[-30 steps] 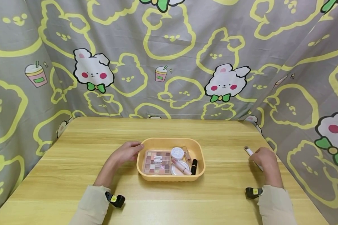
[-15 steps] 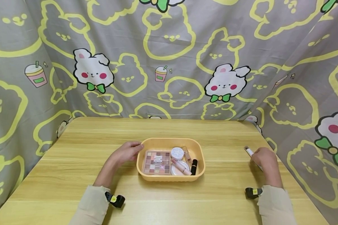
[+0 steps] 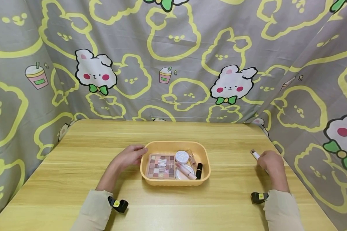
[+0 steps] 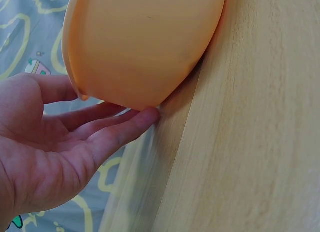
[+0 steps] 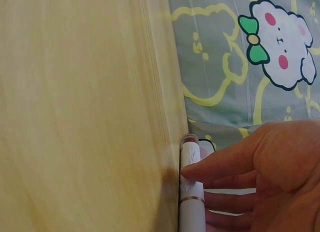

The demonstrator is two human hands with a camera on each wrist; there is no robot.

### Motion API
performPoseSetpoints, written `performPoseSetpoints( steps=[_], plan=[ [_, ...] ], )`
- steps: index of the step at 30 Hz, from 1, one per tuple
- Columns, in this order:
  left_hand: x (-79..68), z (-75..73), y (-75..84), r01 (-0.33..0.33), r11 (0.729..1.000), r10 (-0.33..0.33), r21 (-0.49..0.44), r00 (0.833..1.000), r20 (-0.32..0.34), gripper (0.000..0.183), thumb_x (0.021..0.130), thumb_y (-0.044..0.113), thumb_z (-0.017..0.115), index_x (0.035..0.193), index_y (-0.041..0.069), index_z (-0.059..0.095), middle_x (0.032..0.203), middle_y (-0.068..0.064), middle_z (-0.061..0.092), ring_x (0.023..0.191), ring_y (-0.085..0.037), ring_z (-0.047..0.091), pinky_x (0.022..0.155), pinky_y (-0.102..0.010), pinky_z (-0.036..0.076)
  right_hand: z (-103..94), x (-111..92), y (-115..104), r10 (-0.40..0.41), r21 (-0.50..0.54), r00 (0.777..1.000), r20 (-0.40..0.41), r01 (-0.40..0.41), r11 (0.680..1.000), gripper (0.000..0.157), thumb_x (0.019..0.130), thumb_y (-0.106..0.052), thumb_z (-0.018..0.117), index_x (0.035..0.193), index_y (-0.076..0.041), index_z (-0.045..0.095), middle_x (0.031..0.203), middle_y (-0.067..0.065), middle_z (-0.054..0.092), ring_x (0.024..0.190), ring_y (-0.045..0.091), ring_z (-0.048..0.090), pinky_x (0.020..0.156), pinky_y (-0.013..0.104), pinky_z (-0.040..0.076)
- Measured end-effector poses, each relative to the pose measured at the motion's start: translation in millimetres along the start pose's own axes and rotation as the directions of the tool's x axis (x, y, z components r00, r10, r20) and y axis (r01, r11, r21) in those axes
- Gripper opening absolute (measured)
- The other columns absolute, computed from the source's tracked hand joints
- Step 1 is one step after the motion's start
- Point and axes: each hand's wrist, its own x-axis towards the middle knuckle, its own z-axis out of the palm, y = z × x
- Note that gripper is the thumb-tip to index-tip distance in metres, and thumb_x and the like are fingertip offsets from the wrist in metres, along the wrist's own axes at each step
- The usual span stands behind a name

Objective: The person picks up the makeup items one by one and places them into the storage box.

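An orange plastic basket (image 3: 203, 183) stands on the wooden table and holds cosmetics. My left hand (image 3: 130, 156) grips its left end. In the left wrist view, the thumb is at the rim and the fingertips touch the outer wall near the bottom. Over at the right of the table, my right hand (image 3: 271, 163) holds a slim white cosmetic tube (image 5: 191, 164) with a clear end and a gold ring. The thumb presses on it and the other fingers lie behind, partly hidden. Inside the basket are an eyeshadow palette (image 3: 161, 171) and a black tube (image 3: 199, 171).
Also in the basket lie a round white case (image 3: 181, 157), a pink-and-white tube (image 3: 188, 172) and a clear pinkish tube (image 3: 192, 158). A patterned grey curtain (image 3: 176, 96) borders the table (image 3: 167, 208) at the back and sides.
Almost nothing moves. The right hand shifts very slightly on the white tube; the left hand and the basket stay in place.
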Motion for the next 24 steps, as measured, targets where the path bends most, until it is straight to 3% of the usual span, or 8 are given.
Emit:
performPoseSetpoints(
  steps=[24],
  plan=[
    [-1.3,0.3,1.0,-0.009,1.0,0.009,-0.002,1.0,-0.002,0.049,0.1,0.031,0.048,0.136,-0.002,0.046,0.13,-0.019,0.054,0.117,-0.029,0.056,0.096,-0.044,0.048,2.3,-0.4,1.5,0.016,0.032,0.999,-0.031,-0.015,0.999,0.03,0.079,-0.01,0.05,0.098,0.007,0.065,0.082,0.021,0.061,0.07,0.033,0.054,0.053,0.037,0.044]
  ],
)
